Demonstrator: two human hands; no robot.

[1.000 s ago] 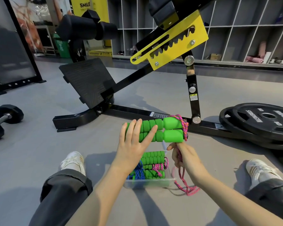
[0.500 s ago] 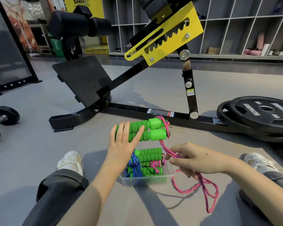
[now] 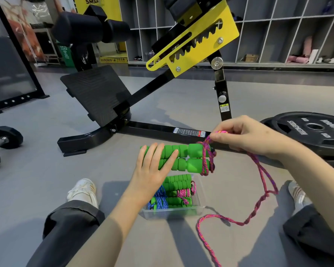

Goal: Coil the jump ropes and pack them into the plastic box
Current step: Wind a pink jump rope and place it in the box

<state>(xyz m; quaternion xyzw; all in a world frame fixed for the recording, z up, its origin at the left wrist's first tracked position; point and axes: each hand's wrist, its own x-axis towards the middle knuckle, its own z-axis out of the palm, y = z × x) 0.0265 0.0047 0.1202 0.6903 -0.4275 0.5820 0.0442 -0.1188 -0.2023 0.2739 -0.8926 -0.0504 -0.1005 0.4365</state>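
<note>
My left hand (image 3: 154,166) grips two green foam handles (image 3: 191,158) of a jump rope, held side by side above the floor. Pink cord (image 3: 207,158) is wound a few turns round their right ends. My right hand (image 3: 245,135) pinches the pink cord just above those ends; the rest of the cord (image 3: 258,205) trails down to the floor on the right. Below the handles sits a clear plastic box (image 3: 174,211) holding coiled ropes with green handles, one with blue cord (image 3: 158,199) and one with pink cord (image 3: 183,192).
I sit on a grey gym floor with legs spread either side of the box; white shoes (image 3: 83,191) at left and right. A black and yellow bench frame (image 3: 156,130) stands ahead. Black weight plates (image 3: 314,132) lie at right, dumbbells (image 3: 2,137) at left.
My right hand has risen from low beside the box to just above the handles' right ends, carrying the pink cord up. The left hand keeps its hold on the handles.
</note>
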